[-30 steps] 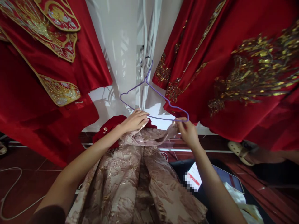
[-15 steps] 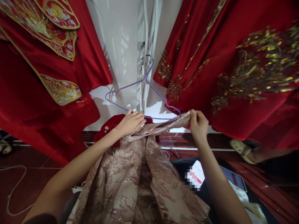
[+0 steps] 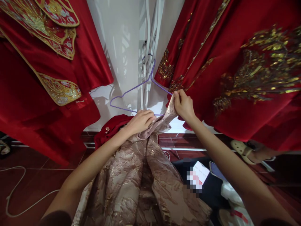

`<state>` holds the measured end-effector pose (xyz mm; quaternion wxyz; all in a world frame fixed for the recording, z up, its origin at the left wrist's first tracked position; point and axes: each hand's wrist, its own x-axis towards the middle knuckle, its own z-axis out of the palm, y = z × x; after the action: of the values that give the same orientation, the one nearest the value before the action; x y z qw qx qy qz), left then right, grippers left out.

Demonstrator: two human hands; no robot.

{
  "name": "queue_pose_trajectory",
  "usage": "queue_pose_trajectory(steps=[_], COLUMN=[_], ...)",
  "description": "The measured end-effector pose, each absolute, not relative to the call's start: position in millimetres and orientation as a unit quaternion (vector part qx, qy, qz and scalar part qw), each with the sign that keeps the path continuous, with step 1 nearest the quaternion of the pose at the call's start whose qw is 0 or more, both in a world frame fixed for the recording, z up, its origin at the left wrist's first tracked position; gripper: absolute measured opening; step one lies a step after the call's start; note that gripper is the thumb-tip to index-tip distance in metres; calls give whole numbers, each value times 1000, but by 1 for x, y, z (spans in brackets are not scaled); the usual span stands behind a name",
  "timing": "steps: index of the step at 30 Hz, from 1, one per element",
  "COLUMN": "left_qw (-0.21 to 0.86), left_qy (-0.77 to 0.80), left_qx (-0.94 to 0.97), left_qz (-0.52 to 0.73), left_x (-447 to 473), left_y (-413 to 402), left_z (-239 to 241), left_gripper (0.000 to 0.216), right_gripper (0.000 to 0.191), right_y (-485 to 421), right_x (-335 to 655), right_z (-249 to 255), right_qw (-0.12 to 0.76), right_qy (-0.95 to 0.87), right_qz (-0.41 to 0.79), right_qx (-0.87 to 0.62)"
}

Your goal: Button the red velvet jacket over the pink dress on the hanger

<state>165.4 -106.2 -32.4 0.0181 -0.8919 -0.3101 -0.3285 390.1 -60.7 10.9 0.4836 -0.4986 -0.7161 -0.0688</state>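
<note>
A pinkish-gold brocade garment [image 3: 127, 169] spreads down towards me, its top edge lifted near a purple wire hanger [image 3: 135, 88]. The hanger hangs from a white metal rack. My right hand [image 3: 184, 105] pinches one end of the garment at the hanger's right shoulder, covering part of the wire. My left hand [image 3: 142, 121] is closed over the garment's upper edge by the hanger's bottom bar; its fingertips are partly hidden. Behind my left wrist lies a dark red cloth [image 3: 110, 124] with a small flower-shaped ornament.
Red embroidered garments hang at left [image 3: 94, 56] and right [image 3: 204, 62]. A lit phone [image 3: 199, 174] lies on a dark surface at lower right, near a second device [image 3: 216, 171]. A person's foot in a pale clog [image 3: 242, 150] shows at right. A white cable [image 3: 16, 188] crosses the tiled floor.
My right hand has moved left and up with the garment's end, reaching the hanger's right shoulder. My left hand has slid slightly right. The hanger has shifted a little.
</note>
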Motion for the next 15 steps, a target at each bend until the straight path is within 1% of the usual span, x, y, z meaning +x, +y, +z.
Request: queue_pose_trajectory(steps=[3,6,8,11,15], left_qw=[-17,-10,-12,-63,-134], left_qy=[-381,-513,-552,-573,-590], left_qx=[-815,-649,-573,-523,-490], left_qz=[-436,-561,-605,-628,-628], left_x=[129,77,46,15,3], left_y=[-96,-83,-78,-74,-72], left_z=[-32,-43,-56,-77,-91], left_gripper=[30,31,33,36,36], right_gripper=[45,42,40,38,38], right_y=[-62,-65,-66,-65,-62], right_x=[396,397,396,395,397], right_z=[12,15,16,16,16], right_qw=[481,488,494,503,505], right_qy=[-723,-718,-713,-710,-709], right_qz=[-60,-66,-71,-70,-64], right_qx=[-492,-492,-492,-488,-487])
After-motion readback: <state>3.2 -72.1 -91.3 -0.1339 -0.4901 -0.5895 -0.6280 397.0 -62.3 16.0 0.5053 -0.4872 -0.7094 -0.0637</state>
